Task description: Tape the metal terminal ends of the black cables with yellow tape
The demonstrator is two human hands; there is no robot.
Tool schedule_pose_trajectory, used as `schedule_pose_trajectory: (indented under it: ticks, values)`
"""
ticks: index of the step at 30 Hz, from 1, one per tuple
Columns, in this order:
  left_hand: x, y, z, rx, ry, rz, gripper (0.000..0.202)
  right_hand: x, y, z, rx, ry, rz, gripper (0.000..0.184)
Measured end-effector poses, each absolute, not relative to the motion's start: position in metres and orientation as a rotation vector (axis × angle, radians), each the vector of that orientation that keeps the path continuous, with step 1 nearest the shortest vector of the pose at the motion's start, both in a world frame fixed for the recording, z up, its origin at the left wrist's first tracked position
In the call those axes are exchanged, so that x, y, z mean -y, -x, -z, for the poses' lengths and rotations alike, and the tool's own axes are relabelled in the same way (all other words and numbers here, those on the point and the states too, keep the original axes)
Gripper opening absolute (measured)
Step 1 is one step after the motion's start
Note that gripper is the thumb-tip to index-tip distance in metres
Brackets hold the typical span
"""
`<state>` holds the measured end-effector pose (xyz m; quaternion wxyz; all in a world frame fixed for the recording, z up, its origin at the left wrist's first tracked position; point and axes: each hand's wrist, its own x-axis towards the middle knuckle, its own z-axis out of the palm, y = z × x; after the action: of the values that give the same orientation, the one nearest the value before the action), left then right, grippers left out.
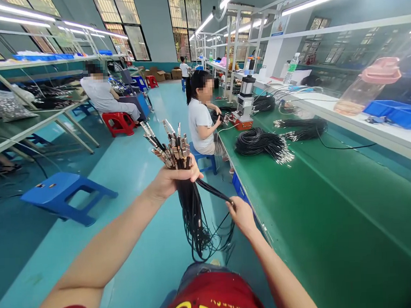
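Note:
My left hand (pixel 171 180) is closed round a thick bundle of black cables (pixel 192 208). Their metal connector ends (pixel 168 144) fan out above my fist, and the loose cable loops hang below it over my lap. My right hand (pixel 241 215) is lower and to the right, at the edge of the green workbench (pixel 329 212). It pinches a thin strand of the same black cables, drawn out sideways from the bundle.
More black cable bundles (pixel 262 143) lie on the green bench beside a small press machine (pixel 244 105). A person in a white shirt (pixel 200 118) sits at the bench ahead; another person (pixel 102 94) sits at left. A blue stool (pixel 63 195) stands on the floor.

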<state>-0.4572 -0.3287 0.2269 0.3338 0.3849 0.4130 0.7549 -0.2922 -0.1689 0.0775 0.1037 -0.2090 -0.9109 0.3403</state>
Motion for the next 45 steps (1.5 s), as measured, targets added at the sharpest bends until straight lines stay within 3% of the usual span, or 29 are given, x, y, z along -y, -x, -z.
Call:
schedule_pose_trajectory:
  ticks: [2,6,7,9,12,14,16,20,22,26,28,30,34,37,39,42,45]
  values:
    - [0.329,0.458,-0.231,-1.128,-1.003,-1.995,0.019,0.169,0.291,-0.07,2.708,0.613,-0.843,0.009]
    - [0.328,0.462,-0.236,-1.187,-0.989,-2.034,0.019,0.191,0.275,-0.057,2.93,-0.237,-1.495,0.008]
    - [0.327,0.463,-0.237,-1.195,-0.988,-2.033,0.019,0.189,0.273,-0.055,2.921,-0.197,-1.519,0.007]
    - [0.327,0.462,-0.24,-1.213,-0.993,-2.043,0.019,0.176,0.276,-0.057,2.797,0.271,-1.269,0.01]
    - [0.326,0.454,-0.249,-1.232,-0.995,-2.105,0.016,0.16,0.293,-0.067,2.424,0.691,-1.005,0.027]
    - [0.324,0.447,-0.256,-1.246,-0.986,-2.158,0.015,0.172,0.301,-0.077,2.333,0.509,-1.285,0.025]
    - [0.322,0.443,-0.262,-1.272,-0.981,-2.18,0.015,0.199,0.3,-0.087,2.295,0.161,-1.811,0.026]
    - [0.319,0.448,-0.27,-1.243,-0.94,-2.161,0.017,0.239,0.282,-0.102,2.229,-0.444,-2.677,0.046]
    - [0.322,0.453,-0.273,-1.2,-0.925,-2.207,0.018,0.23,0.283,-0.108,2.43,-0.438,-2.58,0.038]
    - [0.337,0.452,-0.282,-1.273,-1.037,-2.305,0.016,0.185,0.317,-0.108,2.527,0.392,-1.35,0.009]
    - [0.343,0.448,-0.285,-1.349,-1.091,-2.365,0.016,0.179,0.327,-0.103,2.378,0.593,-1.009,0.008]
    - [0.346,0.447,-0.288,-1.416,-1.117,-2.442,0.015,0.189,0.324,-0.096,2.436,0.479,-1.084,0.01]
    - [0.346,0.454,-0.295,-1.446,-1.133,-2.536,0.015,0.204,0.296,-0.094,2.827,-0.25,-1.643,0.015]
    - [0.345,0.453,-0.303,-1.425,-1.079,-2.568,0.017,0.186,0.294,-0.111,2.626,0.292,-1.126,0.021]
    - [0.343,0.447,-0.308,-1.422,-1.026,-2.592,0.018,0.182,0.302,-0.125,2.348,0.421,-1.001,0.024]
    - [0.335,0.438,-0.311,-1.444,-1.065,-2.614,0.016,0.21,0.314,-0.139,2.284,0.091,-1.445,0.024]
    - [0.326,0.44,-0.309,-1.485,-1.202,-2.559,0.014,0.246,0.308,-0.141,2.169,-0.252,-2.246,0.047]
